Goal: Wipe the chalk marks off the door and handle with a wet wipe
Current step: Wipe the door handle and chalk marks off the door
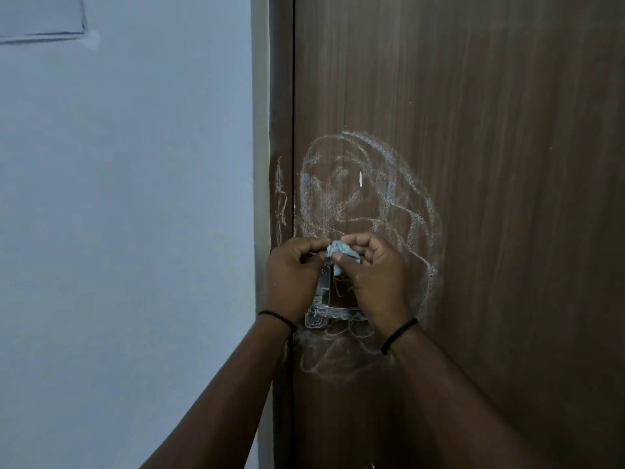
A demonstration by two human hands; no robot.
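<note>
Fingers (313,247) of the left hand (292,282) and of the right hand (375,279) are curled inward and pinch between them a small crumpled pale blue wet wipe (340,252), the two hands meeting knuckle to knuckle in front of the door (507,164); the right thumb presses on the lower front of the wad while the left fingertips close on its left edge, so both hands are closed on the wipe. Each wrist carries a thin black band, the left band (275,316) and the right band (399,335), and both bare forearms rise from the bottom of the view. Just below and between the hands sits the metal handle (333,314), its vertical plate partly covered by the left hand and its lever running to the right behind the right hand; faint white scribbles show on the metal. White chalk marks (368,184) loop in a large rough oval on the dark brown wood-grain door above the hands, trail down its right side past the right wrist, and curl again below the handle. More chalk streaks (280,194) run down the brown door frame (280,79) left of the door edge. A pale wall (128,198) fills the left of the view, with a paper sheet's corner at top left
</note>
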